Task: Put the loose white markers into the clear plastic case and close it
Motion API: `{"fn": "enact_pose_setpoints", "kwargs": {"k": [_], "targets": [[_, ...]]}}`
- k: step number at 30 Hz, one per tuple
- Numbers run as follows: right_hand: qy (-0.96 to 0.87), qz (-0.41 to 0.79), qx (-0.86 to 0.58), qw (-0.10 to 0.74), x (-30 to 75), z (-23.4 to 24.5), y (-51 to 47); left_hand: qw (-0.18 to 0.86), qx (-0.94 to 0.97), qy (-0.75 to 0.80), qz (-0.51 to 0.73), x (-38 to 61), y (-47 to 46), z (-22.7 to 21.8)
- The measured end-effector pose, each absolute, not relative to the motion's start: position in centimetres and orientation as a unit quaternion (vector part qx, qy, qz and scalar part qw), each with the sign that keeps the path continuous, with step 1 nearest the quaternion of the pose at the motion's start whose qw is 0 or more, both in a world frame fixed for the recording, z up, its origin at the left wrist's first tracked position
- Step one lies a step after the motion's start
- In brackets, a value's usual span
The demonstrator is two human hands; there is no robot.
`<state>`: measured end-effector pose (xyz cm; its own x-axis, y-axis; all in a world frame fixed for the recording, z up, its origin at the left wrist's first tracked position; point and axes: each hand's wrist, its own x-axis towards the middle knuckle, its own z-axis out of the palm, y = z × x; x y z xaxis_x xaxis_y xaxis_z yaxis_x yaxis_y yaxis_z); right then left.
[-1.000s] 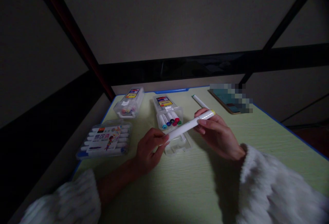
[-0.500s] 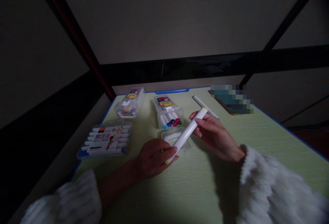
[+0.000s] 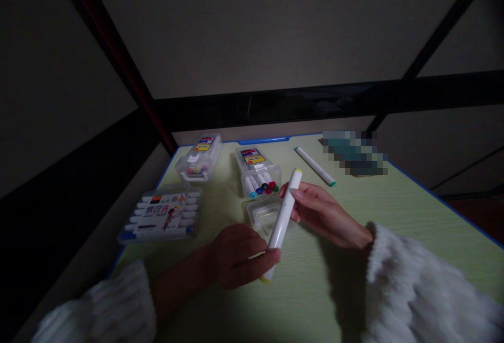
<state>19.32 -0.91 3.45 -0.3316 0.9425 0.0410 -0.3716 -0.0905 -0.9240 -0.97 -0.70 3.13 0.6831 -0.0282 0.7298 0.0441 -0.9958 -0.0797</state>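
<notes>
A white marker [image 3: 284, 222] with yellow ends is held slantwise above the table between both hands. My left hand [image 3: 242, 256] grips its lower end, thumb and fingers pressed around the barrel. Near the top end, my right hand [image 3: 325, 209] pinches it between thumb and fingers. Beneath the marker lies the open clear lid [image 3: 258, 211] of a plastic marker case [image 3: 255, 160]. Several white markers with coloured ends [image 3: 263, 185] show in that case's open front.
A closed clear case [image 3: 202, 148] stands at the back left, and a flat marker pack [image 3: 165, 211] lies in front of it. Right of centre rests a green-ended marker [image 3: 315, 166]. A blurred-out flat object [image 3: 352, 154] sits at the back right of the table [image 3: 394, 227].
The yellow-ended marker has swung more upright, its top end moving left and its lower end down. My right hand has shifted slightly left, uncovering the green-ended marker.
</notes>
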Motion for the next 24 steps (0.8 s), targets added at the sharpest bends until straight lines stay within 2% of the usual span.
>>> {"fn": "enact_pose_setpoints", "kwargs": {"k": [4, 12, 21, 24], "targets": [[-0.48, 0.681, -0.295, 0.467, 19.1, 3.5, -1.0, 0.065, -0.901, 0.028, -0.428, -0.6, -0.4, 2.3], [-0.538, 0.662, -0.313, 0.417, 18.9, 3.0, -1.1, 0.071, -0.907, 0.042, -0.413, -0.3, -0.7, 2.5], [-0.65, 0.58, -0.32, 0.373, 18.6, 3.6, -1.3, 0.136, -0.914, 0.066, -0.377, -0.4, -1.6, 3.2], [-0.675, 0.549, -0.325, 0.371, 18.5, 3.6, -1.5, 0.148, -0.917, 0.025, -0.369, -0.4, -2.3, 3.3]]}}
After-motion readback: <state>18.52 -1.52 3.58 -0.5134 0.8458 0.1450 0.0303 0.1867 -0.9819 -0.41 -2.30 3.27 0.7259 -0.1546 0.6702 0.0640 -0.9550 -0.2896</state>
